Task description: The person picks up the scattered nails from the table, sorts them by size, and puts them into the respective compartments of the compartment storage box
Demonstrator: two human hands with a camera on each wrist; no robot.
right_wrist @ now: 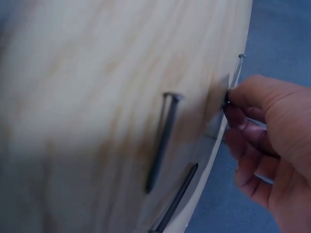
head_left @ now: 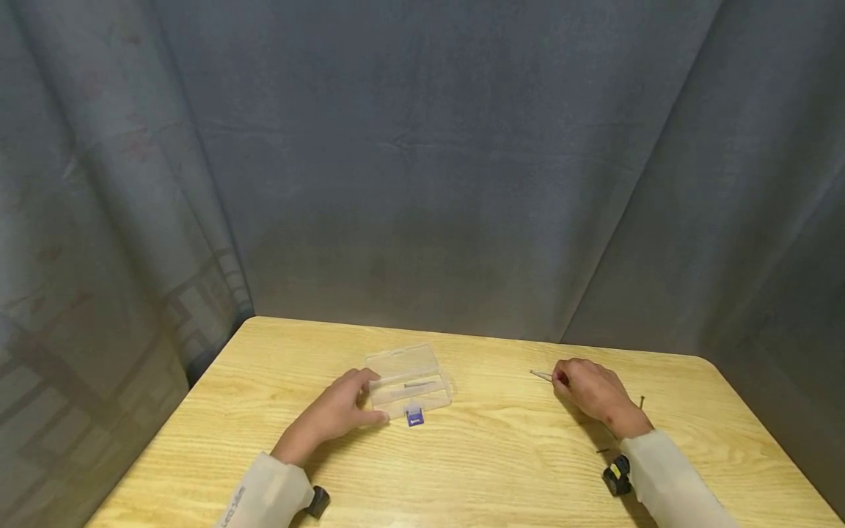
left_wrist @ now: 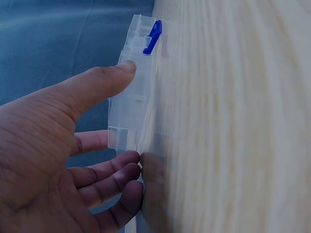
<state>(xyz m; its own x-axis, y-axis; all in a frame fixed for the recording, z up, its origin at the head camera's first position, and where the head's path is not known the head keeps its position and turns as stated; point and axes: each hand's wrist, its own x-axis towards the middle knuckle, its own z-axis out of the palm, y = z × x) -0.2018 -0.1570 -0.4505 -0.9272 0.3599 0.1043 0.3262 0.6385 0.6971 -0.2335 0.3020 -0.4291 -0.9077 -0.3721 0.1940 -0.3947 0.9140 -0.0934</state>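
Note:
A clear plastic box (head_left: 432, 401) lies on the table with its lid (head_left: 401, 361) tipped back and a blue latch (head_left: 414, 418) at the front. Inside it is a nail (head_left: 419, 384). My left hand (head_left: 337, 412) grips the box's left end, thumb along the front wall (left_wrist: 129, 97) and fingers round the end. On the right, my right hand (head_left: 590, 389) pinches a nail (right_wrist: 236, 71) between thumb and forefinger, its head pointing away from the hand. The nail's other end is hidden by the fingers.
Two dark nails lie on the table (head_left: 488, 455) near my right wrist: one nail (right_wrist: 165, 143) and another nail (right_wrist: 177, 199). A grey curtain (head_left: 422, 183) hangs behind the table and along both sides.

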